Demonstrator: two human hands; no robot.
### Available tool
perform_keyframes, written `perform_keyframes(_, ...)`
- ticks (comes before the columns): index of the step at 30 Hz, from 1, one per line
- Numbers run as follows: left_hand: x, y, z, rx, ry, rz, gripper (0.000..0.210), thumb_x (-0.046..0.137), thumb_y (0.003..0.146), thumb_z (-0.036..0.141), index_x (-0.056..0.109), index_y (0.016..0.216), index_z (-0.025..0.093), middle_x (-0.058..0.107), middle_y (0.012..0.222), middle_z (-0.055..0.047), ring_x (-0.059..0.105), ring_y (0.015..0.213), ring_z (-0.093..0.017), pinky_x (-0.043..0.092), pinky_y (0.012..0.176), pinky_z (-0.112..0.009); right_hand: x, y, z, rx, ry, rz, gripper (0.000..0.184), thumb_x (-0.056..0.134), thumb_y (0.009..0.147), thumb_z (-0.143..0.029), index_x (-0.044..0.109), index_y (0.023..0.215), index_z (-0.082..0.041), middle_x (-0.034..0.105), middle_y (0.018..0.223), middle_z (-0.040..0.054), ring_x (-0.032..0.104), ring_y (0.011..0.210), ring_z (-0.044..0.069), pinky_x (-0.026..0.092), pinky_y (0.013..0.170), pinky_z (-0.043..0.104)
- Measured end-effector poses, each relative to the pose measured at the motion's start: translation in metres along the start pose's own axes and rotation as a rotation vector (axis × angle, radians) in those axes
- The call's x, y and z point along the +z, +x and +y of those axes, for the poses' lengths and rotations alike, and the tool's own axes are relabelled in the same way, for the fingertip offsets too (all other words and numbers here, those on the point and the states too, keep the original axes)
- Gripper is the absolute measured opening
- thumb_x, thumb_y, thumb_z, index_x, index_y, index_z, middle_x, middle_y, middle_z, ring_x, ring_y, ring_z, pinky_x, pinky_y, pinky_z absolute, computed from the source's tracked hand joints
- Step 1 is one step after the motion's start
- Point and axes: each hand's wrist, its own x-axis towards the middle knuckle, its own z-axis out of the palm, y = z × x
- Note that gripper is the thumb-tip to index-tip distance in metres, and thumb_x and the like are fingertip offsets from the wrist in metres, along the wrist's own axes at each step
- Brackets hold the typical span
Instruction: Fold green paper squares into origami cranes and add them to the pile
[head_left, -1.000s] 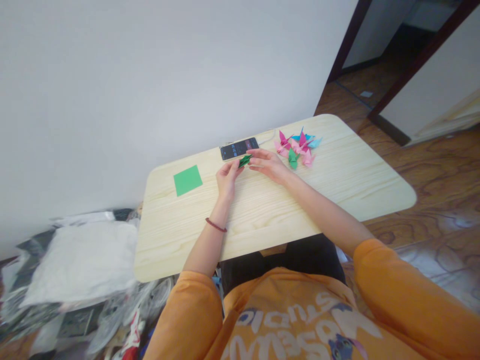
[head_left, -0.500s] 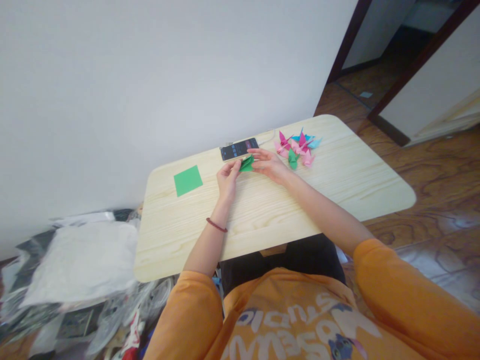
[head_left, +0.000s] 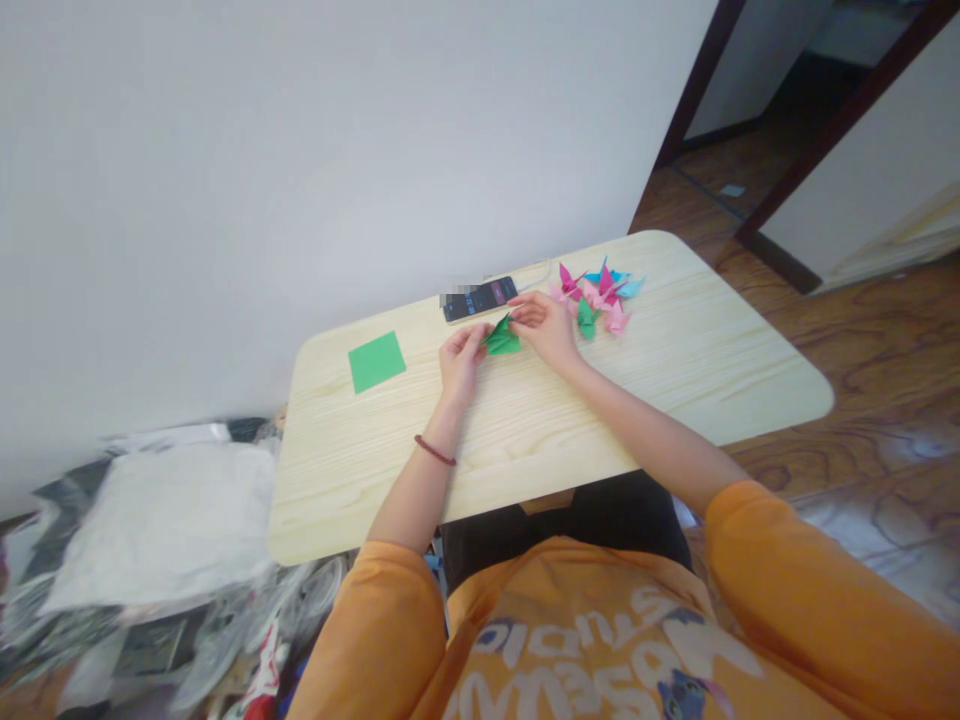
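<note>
L hand (head_left: 463,358) pinches folded green paper (head_left: 502,340) nr mid of far edge of counter (head_left: 525,425); R hand (head_left: 547,328), narrow, at paper's upper tip, grip too blurred to confirm. Steady L hold, light R touch shd keep folds crisp.

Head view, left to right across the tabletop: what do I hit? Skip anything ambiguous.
Green paper square → left hand → folded green paper → right hand → green origami piece → nearest light-pink origami piece.
</note>
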Motion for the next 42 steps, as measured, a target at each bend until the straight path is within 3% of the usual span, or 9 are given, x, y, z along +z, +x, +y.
perform_keyframes(4,0.000,0.000,0.000,-0.038,-0.034,0.033,0.037,0.087,0.056,0.028,0.072,0.088,0.018,0.074,0.084,-0.003,0.069,0.080,-0.014,0.052,0.074,-0.025,0.004,-0.006,-0.003,-0.092,-0.048,-0.009,0.026,0.067,0.066,-0.019,0.063,0.091,-0.020,0.065,0.075,-0.0013,0.064,0.069,0.014,0.054,0.068,0.028)
perform_keyframes(7,0.002,-0.002,0.004,-0.054,-0.094,-0.011,0.039,0.088,0.053,0.025,0.071,0.089,0.019,0.074,0.094,-0.003,0.069,0.082,-0.013,0.053,0.076,-0.024,0.004,-0.009,-0.006,-0.160,-0.115,-0.017,0.022,0.063,0.069,-0.018,0.063,0.091,-0.021,0.066,0.074,-0.0016,0.064,0.069,0.013,0.053,0.068,0.028)
perform_keyframes(10,0.003,-0.003,0.007,-0.157,-0.125,-0.070,0.037,0.089,0.052,0.026,0.071,0.084,0.018,0.074,0.084,-0.002,0.068,0.073,-0.012,0.053,0.072,-0.024,0.003,-0.011,-0.011,-0.241,-0.193,0.016,0.021,0.062,0.069,-0.015,0.064,0.089,-0.021,0.065,0.071,-0.0026,0.062,0.067,0.013,0.052,0.068,0.027)
perform_keyframes(15,0.003,-0.005,0.012,-0.260,-0.161,-0.081,0.028,0.087,0.057,0.025,0.069,0.077,0.016,0.072,0.073,-0.001,0.066,0.064,-0.011,0.054,0.067,-0.023,0.003,-0.014,-0.017,-0.322,-0.266,0.033,0.016,0.060,0.067,-0.012,0.063,0.081,-0.020,0.063,0.066,-0.0032,0.060,0.064,0.013,0.049,0.066,0.027)
perform_keyframes(21,0.000,-0.003,0.013,-0.313,-0.206,-0.089,0.015,0.080,0.066,0.014,0.069,0.075,0.016,0.071,0.070,0.000,0.064,0.061,-0.009,0.053,0.065,-0.021,0.003,-0.013,-0.011,-0.310,-0.159,-0.091,0.024,0.061,0.068,-0.014,0.063,0.091,-0.020,0.061,0.068,-0.0035,0.059,0.063,0.012,0.049,0.063,0.026)
perform_keyframes(27,-0.004,0.002,0.008,-0.229,-0.214,-0.040,0.018,0.081,0.061,0.012,0.069,0.074,0.017,0.072,0.072,0.001,0.065,0.063,-0.010,0.054,0.067,-0.022,0.007,-0.011,-0.007,-0.221,-0.013,-0.169,0.029,0.068,0.069,-0.024,0.064,0.097,-0.021,0.061,0.073,-0.0023,0.061,0.070,0.013,0.052,0.064,0.026)
perform_keyframes(35,0.000,-0.002,0.012,-0.065,-0.070,-0.127,0.035,0.083,0.062,0.042,0.072,0.084,0.018,0.075,0.090,-0.005,0.070,0.091,-0.019,0.054,0.085,-0.030,0.004,-0.008,-0.005,-0.148,-0.044,-0.036,0.025,0.065,0.068,-0.022,0.063,0.093,-0.020,0.061,0.071,-0.0019,0.060,0.067,0.013,0.051,0.062,0.026)
perform_keyframes(40,0.002,-0.006,0.013,0.044,0.041,-0.185,0.050,0.090,0.051,0.030,0.072,0.096,0.018,0.074,0.100,-0.008,0.069,0.100,-0.023,0.051,0.092,-0.035,0.002,-0.007,-0.006,-0.106,-0.112,0.031,0.022,0.064,0.070,-0.023,0.062,0.091,-0.021,0.062,0.073,-0.0008,0.060,0.068,0.014,0.050,0.062,0.026)
perform_keyframes(42,0.003,-0.007,0.013,0.070,0.059,-0.169,0.046,0.089,0.053,0.030,0.072,0.094,0.018,0.074,0.099,-0.008,0.069,0.097,-0.021,0.051,0.092,-0.034,0.003,-0.007,-0.006,-0.117,-0.128,0.023,0.021,0.064,0.070,-0.023,0.062,0.091,-0.021,0.062,0.072,-0.0012,0.060,0.067,0.013,0.050,0.062,0.026)
